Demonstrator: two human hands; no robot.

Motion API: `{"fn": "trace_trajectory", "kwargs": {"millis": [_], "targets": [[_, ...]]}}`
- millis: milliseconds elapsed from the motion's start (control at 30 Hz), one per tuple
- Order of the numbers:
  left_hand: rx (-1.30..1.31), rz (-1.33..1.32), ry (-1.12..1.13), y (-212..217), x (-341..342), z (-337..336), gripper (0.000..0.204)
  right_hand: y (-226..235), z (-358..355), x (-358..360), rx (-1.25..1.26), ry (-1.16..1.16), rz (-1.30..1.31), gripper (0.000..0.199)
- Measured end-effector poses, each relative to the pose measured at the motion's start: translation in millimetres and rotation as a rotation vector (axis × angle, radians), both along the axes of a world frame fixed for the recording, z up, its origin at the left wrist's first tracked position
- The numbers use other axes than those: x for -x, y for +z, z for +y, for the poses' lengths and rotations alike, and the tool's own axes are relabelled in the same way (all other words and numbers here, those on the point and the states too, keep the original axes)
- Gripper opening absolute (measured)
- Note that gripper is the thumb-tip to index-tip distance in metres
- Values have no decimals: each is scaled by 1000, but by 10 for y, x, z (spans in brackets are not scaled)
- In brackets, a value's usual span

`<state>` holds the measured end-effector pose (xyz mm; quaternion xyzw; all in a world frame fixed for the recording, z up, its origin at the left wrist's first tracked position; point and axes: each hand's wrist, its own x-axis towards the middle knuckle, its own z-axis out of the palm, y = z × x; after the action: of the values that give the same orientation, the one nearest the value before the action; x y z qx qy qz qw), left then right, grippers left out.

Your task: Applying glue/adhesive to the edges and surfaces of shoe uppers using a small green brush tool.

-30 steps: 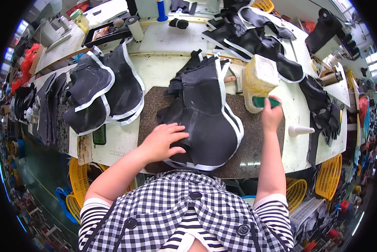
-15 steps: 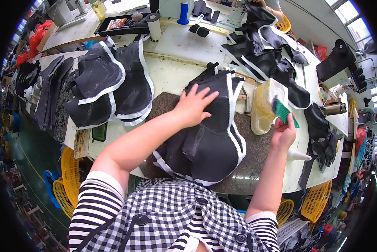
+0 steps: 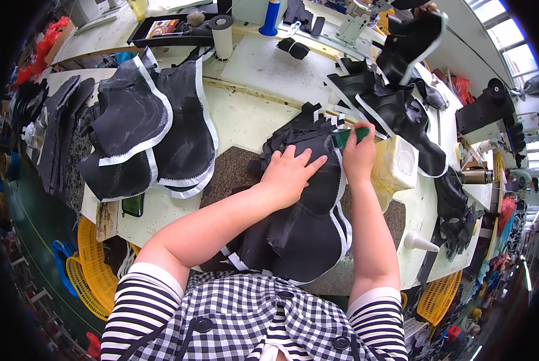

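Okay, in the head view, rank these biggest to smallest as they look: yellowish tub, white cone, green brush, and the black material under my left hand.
1. Black material
2. Tub
3. Brush and cone: too alike to rank, as the right hand hides part of the brush.

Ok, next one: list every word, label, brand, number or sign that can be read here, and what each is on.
None can be read.
Flat orange-and-white package in the black tray: any print is too small to make out.
Green brush, black piece under the left hand, yellowed container: no legible lettering.
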<state>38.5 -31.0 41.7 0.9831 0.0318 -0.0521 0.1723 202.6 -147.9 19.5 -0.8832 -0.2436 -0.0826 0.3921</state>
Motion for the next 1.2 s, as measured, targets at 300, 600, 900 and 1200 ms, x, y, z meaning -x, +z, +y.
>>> {"fn": "trace_trajectory", "kwargs": {"millis": [300,600,900,1200], "targets": [[531,-364,333,-249,97,129,59,647,147,-43,89,309,683,18],[600,-383,293,-347,132,234,43,624,-424,437,230,837,-4,22],[579,-427,292,-412,100,231,38,308,-831,605,200,702,152,16],[573,-398,293,-414,105,276,36,-52,-1137,737,-197,477,81,16]]}}
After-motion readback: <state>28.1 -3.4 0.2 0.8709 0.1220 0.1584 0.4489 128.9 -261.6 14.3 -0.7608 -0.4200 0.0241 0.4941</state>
